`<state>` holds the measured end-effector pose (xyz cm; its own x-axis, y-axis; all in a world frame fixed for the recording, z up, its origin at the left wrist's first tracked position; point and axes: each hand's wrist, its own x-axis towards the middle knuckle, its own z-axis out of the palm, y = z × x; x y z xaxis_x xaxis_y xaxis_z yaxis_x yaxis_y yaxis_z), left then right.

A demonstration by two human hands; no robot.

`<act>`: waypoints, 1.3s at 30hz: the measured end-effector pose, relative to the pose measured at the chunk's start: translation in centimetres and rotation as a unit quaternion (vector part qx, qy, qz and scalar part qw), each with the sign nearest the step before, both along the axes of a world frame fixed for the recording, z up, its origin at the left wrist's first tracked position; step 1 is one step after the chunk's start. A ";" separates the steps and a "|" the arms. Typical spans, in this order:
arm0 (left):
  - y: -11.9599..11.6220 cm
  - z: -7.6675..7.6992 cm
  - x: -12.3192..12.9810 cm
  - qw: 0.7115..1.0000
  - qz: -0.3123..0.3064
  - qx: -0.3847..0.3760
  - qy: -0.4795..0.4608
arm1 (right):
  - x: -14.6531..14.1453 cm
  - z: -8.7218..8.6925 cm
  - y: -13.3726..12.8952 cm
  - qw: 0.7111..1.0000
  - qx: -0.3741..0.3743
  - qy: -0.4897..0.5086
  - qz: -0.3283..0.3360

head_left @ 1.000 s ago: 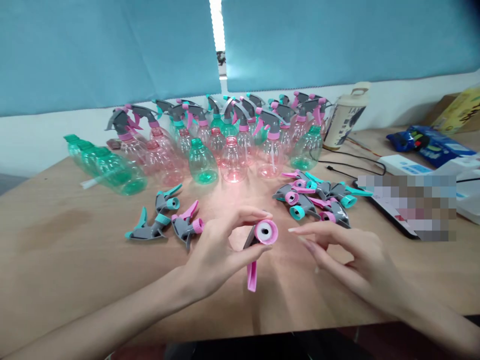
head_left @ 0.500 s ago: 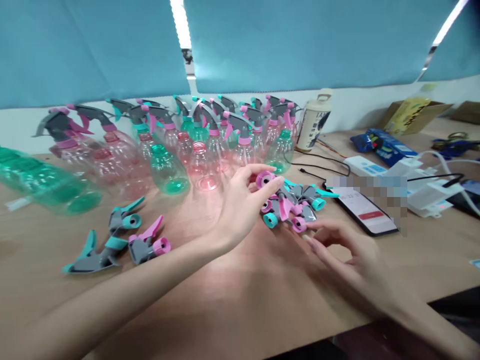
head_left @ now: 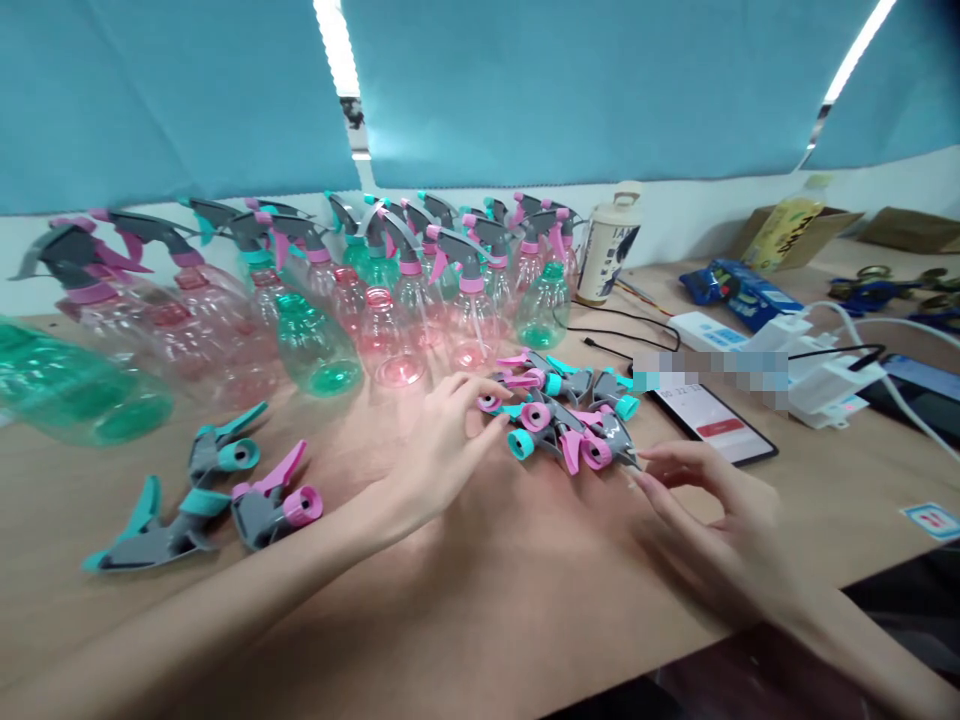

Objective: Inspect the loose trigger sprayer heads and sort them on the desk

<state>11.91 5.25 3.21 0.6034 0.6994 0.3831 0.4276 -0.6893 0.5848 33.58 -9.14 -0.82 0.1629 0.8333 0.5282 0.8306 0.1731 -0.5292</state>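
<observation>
My left hand (head_left: 442, 440) rests at the left edge of a heap of trigger spray heads (head_left: 555, 420). Its thumb and fingers are apart, with a pink collar showing between them. At the heap's right edge, the thumb and index finger of my right hand (head_left: 705, 510) close on the grey end of a spray head with a pink collar (head_left: 598, 453). Grey bodies with pink or teal collars and triggers overlap in the heap. Three more heads lie apart on the left, among them a pink-collared one (head_left: 274, 500) and a teal-tipped one (head_left: 161, 530).
Behind stand rows of clear pink and green bottles, some capped with spray heads, including an uncapped green bottle (head_left: 315, 345) and pink bottle (head_left: 390, 340). To the right are a phone (head_left: 712, 415), a cream tumbler (head_left: 609, 245), cables and a white power strip (head_left: 709, 330).
The spray head that my left hand held up is released onto the heap, and that hand has lowered leftwards. My right hand has shifted slightly right. The view has turned a little.
</observation>
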 end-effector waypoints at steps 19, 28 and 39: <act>-3.7 0.9 -19.1 0.967 0.175 0.048 0.180 | -12.4 0.3 6.3 0.942 -0.091 -0.023 0.322; -3.1 -1.4 -16.6 0.952 0.125 0.132 0.245 | -17.0 -1.3 10.0 0.938 -0.072 0.000 0.338; -4.0 -2.9 -14.9 0.994 0.096 0.056 -0.022 | -15.9 -1.1 8.9 0.937 -0.083 0.171 0.293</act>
